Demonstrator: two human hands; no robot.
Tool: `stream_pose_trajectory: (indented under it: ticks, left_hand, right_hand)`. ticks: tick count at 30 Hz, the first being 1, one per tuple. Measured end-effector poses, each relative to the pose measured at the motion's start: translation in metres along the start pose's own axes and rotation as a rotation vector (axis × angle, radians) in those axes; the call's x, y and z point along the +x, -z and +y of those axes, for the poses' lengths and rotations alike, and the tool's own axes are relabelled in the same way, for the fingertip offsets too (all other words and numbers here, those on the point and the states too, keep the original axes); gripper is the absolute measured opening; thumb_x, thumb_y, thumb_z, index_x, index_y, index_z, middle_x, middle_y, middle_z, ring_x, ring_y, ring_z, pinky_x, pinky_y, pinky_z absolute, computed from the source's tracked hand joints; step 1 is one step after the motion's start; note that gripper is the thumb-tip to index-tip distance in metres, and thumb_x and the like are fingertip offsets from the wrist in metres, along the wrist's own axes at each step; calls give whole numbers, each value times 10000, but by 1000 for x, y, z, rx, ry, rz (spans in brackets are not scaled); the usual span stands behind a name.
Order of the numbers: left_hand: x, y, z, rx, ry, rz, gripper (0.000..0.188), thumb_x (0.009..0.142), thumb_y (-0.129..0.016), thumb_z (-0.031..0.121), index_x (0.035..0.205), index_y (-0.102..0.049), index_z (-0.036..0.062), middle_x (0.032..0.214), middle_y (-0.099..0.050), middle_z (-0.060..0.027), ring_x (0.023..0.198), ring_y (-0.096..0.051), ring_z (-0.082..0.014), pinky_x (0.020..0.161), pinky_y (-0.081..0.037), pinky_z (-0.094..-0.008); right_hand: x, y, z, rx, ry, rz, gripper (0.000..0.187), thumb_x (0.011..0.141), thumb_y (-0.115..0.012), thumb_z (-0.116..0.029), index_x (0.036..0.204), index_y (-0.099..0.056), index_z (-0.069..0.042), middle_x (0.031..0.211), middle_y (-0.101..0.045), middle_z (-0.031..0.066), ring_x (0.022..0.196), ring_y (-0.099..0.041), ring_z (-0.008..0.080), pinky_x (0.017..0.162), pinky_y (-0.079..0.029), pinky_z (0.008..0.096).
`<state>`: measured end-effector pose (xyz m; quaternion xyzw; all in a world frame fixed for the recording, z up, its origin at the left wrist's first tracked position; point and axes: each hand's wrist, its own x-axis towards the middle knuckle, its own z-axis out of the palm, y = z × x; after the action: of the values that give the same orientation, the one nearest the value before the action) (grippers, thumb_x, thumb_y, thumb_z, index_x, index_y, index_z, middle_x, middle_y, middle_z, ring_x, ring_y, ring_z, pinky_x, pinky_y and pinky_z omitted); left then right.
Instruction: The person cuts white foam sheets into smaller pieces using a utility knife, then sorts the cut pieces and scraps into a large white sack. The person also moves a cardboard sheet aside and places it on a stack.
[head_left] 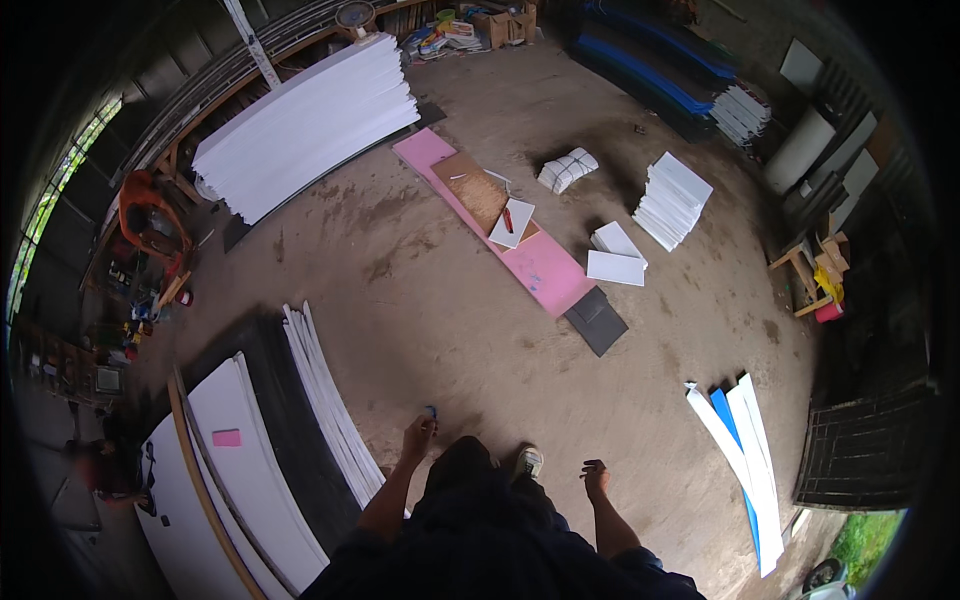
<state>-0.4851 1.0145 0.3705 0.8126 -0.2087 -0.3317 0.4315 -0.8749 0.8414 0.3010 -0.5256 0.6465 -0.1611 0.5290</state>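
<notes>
My left hand [418, 440] hangs in front of me over the concrete floor, its fingers closed round a small blue thing [432, 411] too small to make out. To the right of my legs, my right hand [597, 482] hangs with loosely bent fingers apart and nothing visible in it. A shoe [529, 461] shows between the hands. Left of my left hand lies a bundle of long white strips [325, 400]. Farther ahead, a pink board [545, 265] carries a brown board [472, 190] and a white sheet with a red-and-black tool [508, 220] on it.
White sheets [310, 125] form a tall stack at the back left. White panels [672, 200] and a tied bundle [568, 170] stand beyond the pink board. White and blue strips [740, 460] lie at right. A long wooden strip [205, 480] crosses white sheets at left. An orange chair [150, 215] stands farther left.
</notes>
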Motion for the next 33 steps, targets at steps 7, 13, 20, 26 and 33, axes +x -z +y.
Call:
stream_pose_trajectory:
  ticks: [7,13,20,26,33]
  left_hand:
    - [221,-5,66,-298,117,218,159,873,-474,139,914,-592,40,773,-623,-58,703,-605,-128,619,-462,-257]
    - [434,-13,70,-217,219,161,187,869,-495,164,937,-575,9,818,-620,-85,725,-604,-139,674,-493,-267]
    - [643,-44,68,-127,39,6,192,864,-516,195,915,-553,14,845,-623,-114,758,-616,-181,699,-492,-282]
    - [799,-148,9,56,-87,-99,213,783,-595,113,957,-534,7,909,-574,-109,827,-581,-205,726,-483,-295]
    - [924,-277,-52,133,-180,-52,413,737,-638,71,1080,-419,2,1028,-455,-193,964,-481,-332,807,-420,-392]
  right_hand:
    - [210,-60,-143,-100,136,-110,204,766,-421,35,888,-579,-5,734,-618,123,617,-606,162,500,-497,271]
    - [344,-162,-242,-290,171,-228,182,775,-444,-1,899,-575,-29,682,-603,105,607,-596,156,524,-485,276]
    - [529,-302,-342,-286,336,-223,151,797,-450,-75,896,-562,-52,686,-612,125,602,-610,195,543,-477,309]
    - [726,-433,-333,-360,503,-150,95,795,-536,-70,886,-557,-52,798,-602,126,742,-599,249,661,-478,351]
    - [850,-562,-287,-527,571,86,420,765,-629,-160,1113,-426,-42,1009,-525,145,969,-484,319,820,-412,395]
